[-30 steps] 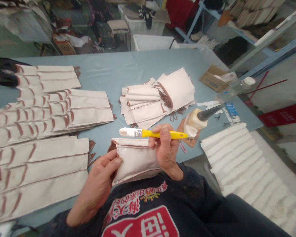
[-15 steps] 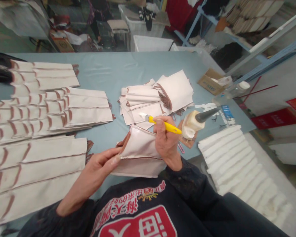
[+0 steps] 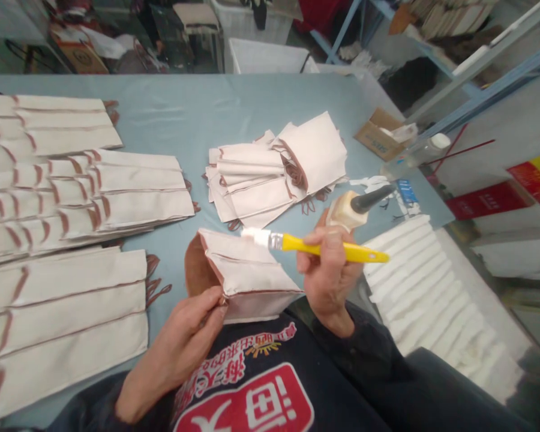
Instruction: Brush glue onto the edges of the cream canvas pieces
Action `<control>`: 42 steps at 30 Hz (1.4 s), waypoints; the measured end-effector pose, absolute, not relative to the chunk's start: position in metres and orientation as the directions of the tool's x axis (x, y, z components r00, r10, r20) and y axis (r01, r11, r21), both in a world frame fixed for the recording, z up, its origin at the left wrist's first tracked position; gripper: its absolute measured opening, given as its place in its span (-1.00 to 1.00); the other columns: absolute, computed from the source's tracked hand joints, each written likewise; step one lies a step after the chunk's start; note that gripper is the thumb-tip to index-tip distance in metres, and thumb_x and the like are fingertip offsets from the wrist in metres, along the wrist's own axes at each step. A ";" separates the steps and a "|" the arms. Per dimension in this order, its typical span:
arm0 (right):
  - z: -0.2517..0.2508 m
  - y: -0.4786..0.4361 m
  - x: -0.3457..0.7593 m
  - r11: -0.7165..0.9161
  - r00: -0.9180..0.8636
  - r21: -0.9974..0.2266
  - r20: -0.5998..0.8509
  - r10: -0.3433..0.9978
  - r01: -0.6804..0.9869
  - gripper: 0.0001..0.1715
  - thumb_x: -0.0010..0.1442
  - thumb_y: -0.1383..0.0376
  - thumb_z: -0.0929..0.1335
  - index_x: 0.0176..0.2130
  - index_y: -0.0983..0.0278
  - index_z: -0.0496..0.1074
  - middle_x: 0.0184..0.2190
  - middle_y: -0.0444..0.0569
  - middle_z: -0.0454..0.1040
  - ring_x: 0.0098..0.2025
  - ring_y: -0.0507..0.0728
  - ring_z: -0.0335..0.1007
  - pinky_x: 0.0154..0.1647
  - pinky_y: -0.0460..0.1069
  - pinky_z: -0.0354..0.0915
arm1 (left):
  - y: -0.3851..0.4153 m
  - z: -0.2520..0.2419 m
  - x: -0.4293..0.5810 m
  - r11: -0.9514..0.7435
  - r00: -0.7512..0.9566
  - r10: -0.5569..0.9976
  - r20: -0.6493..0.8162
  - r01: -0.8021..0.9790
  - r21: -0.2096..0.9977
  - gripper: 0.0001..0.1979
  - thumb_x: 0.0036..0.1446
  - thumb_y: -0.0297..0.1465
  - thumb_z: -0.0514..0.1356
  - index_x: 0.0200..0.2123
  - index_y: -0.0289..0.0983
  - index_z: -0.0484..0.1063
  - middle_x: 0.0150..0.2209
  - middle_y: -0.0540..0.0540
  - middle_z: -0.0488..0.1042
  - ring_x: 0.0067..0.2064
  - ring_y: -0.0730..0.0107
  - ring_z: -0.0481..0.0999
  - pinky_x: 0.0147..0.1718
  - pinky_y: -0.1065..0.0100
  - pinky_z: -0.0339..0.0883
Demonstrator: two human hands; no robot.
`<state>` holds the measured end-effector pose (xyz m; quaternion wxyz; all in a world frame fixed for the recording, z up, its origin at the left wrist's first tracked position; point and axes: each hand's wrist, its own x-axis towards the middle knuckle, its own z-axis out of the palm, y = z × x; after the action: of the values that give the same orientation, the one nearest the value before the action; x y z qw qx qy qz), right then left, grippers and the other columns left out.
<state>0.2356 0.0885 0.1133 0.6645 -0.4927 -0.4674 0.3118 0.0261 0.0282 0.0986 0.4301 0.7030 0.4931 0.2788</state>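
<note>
My left hand (image 3: 184, 336) pinches the near corner of a white fabric pouch (image 3: 256, 300) with brown edging. The pouch's open side faces left and shows its brown inside. In my right hand (image 3: 330, 270) is a yellow-handled brush (image 3: 337, 246), held level with its white-coated bristles pointing left, above the pouch's far edge. Just behind that hand, a cream bottle (image 3: 344, 211) with a dark nozzle stands tilted; its base is hidden by my fingers. A pile of similar white pieces (image 3: 252, 186) lies beyond the pouch.
Rows of overlapping white pieces (image 3: 72, 306) cover the left of the blue-green table (image 3: 162, 114). At the right are a small cardboard box (image 3: 378, 139), a clear jar (image 3: 438, 143) and a stack of white strips (image 3: 432, 300). Bins and a shelf stand behind.
My right hand has let the pouch's right part go and moved right, lifting the brush away. The pouch now gapes wider at its left side. The whole view has shifted slightly.
</note>
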 end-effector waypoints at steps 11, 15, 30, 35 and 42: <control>0.119 0.060 0.233 0.117 0.215 -0.986 0.090 0.973 -0.118 -0.52 0.43 0.02 0.31 -0.43 0.23 0.42 -0.77 -0.33 0.13 -0.78 -0.08 -0.04 -0.77 -0.17 -0.02 | 0.039 0.096 0.031 -0.107 0.291 0.956 -0.042 0.476 0.873 -0.76 0.37 -0.40 0.10 -0.35 -0.23 0.48 -0.43 0.01 0.54 -0.41 0.42 0.51 -0.38 0.48 0.35; 0.118 0.065 0.230 0.113 0.120 -0.985 0.098 0.988 -0.131 -0.53 0.43 0.03 0.31 -0.42 0.24 0.43 -0.77 -0.33 0.15 -0.78 -0.08 -0.01 -0.77 -0.18 0.00 | 0.040 0.094 0.032 -0.068 0.267 0.962 -0.063 0.457 0.887 -0.75 0.36 -0.38 0.11 -0.38 -0.23 0.48 -0.45 0.04 0.54 -0.43 0.44 0.51 -0.41 0.49 0.34; 0.125 0.099 0.237 0.224 0.245 -0.957 0.176 0.953 -0.183 -0.53 0.40 0.04 0.35 -0.46 0.24 0.43 -0.71 -0.30 0.19 -0.76 -0.10 0.01 -0.78 -0.18 -0.02 | 0.058 0.098 0.025 0.464 0.183 0.869 -0.460 0.026 0.886 -0.66 0.19 -0.12 0.34 -0.19 -0.29 0.61 -0.37 -0.05 0.59 -0.37 0.35 0.49 -0.42 0.45 0.35; 0.120 0.097 0.228 0.260 0.071 -0.957 0.252 0.965 -0.133 -0.53 0.43 0.00 0.31 -0.40 0.23 0.44 -0.74 -0.32 0.19 -0.78 -0.08 0.02 -0.77 -0.17 0.03 | 0.057 0.109 0.027 0.650 0.297 0.757 -0.582 -0.260 0.714 -0.59 -0.05 -0.20 0.53 -0.16 -0.31 0.67 -0.42 -0.07 0.62 -0.45 0.42 0.51 -0.45 0.49 0.40; 0.113 0.085 0.227 0.449 0.159 -0.894 0.443 0.882 -0.002 -0.60 0.47 0.08 0.29 -0.34 0.21 0.47 -0.67 -0.28 0.29 -0.73 -0.06 0.12 -0.70 -0.13 0.15 | 0.055 0.119 0.036 0.697 0.331 0.716 -0.615 -0.381 0.607 -0.65 -0.22 -0.39 0.58 -0.28 -0.32 0.70 -0.49 -0.06 0.62 -0.53 0.49 0.50 -0.50 0.53 0.42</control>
<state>0.2267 0.0849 0.1135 0.6483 -0.3993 -0.5514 0.3410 0.0358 0.0553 0.1193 0.7956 0.1802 0.4645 0.3447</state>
